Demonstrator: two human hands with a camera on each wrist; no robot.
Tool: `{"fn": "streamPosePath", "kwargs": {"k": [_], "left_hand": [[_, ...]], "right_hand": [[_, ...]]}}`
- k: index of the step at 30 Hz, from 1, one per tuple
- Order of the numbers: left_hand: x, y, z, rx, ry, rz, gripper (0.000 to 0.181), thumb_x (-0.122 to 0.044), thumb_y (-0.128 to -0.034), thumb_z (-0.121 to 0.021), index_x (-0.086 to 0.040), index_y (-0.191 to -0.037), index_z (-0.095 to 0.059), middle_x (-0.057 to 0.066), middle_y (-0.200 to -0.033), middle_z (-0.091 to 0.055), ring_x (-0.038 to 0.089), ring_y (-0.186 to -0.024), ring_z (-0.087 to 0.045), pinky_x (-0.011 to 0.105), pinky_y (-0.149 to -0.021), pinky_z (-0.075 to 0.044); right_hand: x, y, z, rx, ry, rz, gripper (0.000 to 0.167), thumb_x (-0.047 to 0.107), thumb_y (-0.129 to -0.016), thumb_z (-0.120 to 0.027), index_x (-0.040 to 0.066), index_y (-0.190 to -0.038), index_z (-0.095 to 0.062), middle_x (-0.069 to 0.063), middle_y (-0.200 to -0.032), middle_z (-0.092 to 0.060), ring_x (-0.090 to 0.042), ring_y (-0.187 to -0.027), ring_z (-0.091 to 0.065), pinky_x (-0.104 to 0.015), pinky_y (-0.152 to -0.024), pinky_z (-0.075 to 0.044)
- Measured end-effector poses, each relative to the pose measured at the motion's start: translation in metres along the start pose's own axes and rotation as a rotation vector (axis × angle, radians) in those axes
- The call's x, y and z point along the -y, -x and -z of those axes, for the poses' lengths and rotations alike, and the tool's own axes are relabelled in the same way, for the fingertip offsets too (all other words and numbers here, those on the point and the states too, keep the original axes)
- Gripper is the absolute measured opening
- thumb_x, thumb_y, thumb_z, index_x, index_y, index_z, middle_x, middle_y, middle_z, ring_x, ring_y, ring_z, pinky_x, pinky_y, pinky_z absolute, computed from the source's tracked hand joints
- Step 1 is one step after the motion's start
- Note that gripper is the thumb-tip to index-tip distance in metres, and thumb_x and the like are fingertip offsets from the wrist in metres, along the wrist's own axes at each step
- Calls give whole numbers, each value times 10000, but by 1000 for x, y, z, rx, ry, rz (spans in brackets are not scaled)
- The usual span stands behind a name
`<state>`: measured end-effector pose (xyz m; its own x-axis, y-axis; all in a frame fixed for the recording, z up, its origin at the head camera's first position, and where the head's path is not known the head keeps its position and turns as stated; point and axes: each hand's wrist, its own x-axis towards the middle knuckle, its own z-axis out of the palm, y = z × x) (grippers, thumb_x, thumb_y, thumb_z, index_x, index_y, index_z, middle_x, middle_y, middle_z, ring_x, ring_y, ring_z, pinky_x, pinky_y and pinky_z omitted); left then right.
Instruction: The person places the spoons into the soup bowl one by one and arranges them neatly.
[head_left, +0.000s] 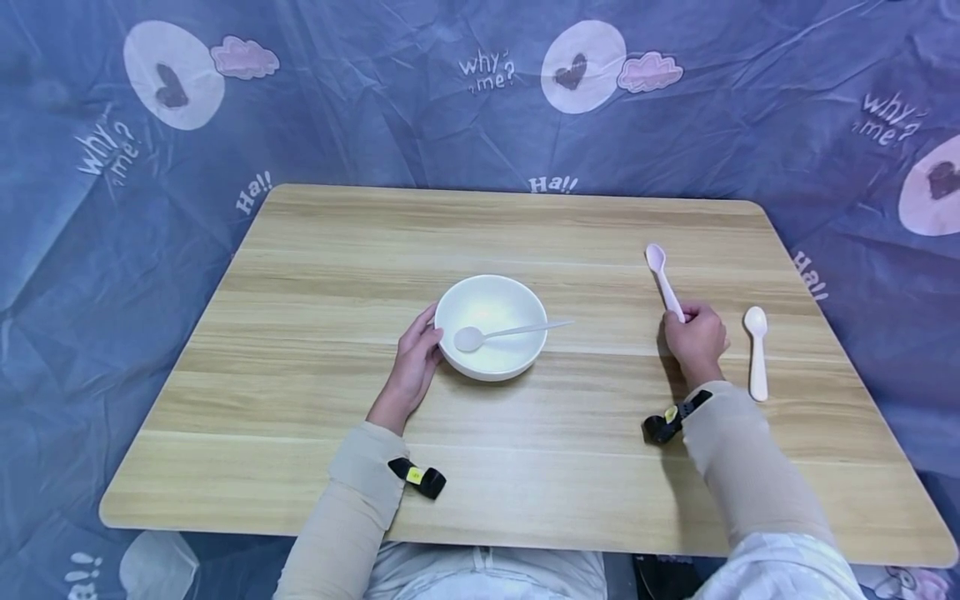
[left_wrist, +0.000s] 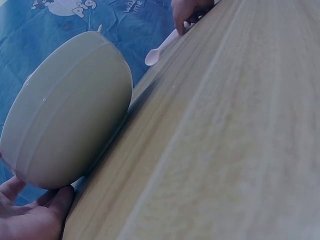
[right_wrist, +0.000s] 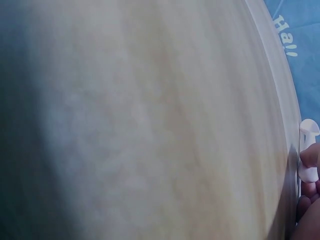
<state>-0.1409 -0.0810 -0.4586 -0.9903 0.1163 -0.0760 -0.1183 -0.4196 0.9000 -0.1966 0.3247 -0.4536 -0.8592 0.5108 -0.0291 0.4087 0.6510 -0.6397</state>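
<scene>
A white bowl [head_left: 495, 367] stands near the middle of the table, with a pale spoon [head_left: 469, 339] lying inside and its handle reaching over the right rim. My left hand [head_left: 415, 358] holds the bowl's left side, thumb near the rim; the left wrist view shows the fingers low against the bowl wall [left_wrist: 70, 110]. Over on the right, my right hand [head_left: 696, 340] pinches a pale pink spoon [head_left: 661, 268] by its handle end, the spoon's head pointing away from me. The right wrist view catches only part of that spoon [right_wrist: 310, 128] and the fingertips at its edge.
Another white spoon [head_left: 757, 354] lies to the right of my right hand, its head toward the far side. The wooden table [head_left: 247, 400] has rounded corners. A blue patterned cloth [head_left: 375, 92] hangs behind it and surrounds the sides.
</scene>
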Motion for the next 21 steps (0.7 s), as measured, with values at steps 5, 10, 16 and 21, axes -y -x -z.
{"fn": "streamPosePath", "kwargs": {"k": [5,10,16,21], "left_hand": [[1,0,0,1,-1,-3,563,-71,-930,-408,-34,-1473,-267,210,-1469,-354,309,-1328,-364,367,-1062,-346],[0,0,0,2,2,-7,551,-71,-935,-409,-37,-1469,-280,213,-1460,-369,313,-1310,-380,270,-961,-415],[0,0,-1,3,4,-1,548,-71,-938,-406,-37,-1470,-277,214,-1466,-357,310,-1321,-370,288,-988,-407],[0,0,0,-1,9,1,542,-62,-943,-404,-36,-1469,-278,206,-1469,-358,301,-1327,-367,298,-1000,-399]], "right_hand": [[0,1,0,1,-21,-14,391,287,-883,-519,31,-1160,-621,-59,-950,-573,-326,-1031,-496,-453,-898,-269],[2,2,1,-14,-64,-28,394,279,-871,-530,39,-1170,-620,0,-894,-546,-312,-1030,-493,-441,-943,-260],[6,6,4,-32,-133,-103,405,272,-860,-536,60,-1196,-614,45,-882,-519,-248,-986,-472,-376,-936,-299],[9,7,6,-20,-208,-149,407,256,-871,-532,54,-1218,-594,57,-879,-495,-97,-826,-455,-209,-741,-407]]}}
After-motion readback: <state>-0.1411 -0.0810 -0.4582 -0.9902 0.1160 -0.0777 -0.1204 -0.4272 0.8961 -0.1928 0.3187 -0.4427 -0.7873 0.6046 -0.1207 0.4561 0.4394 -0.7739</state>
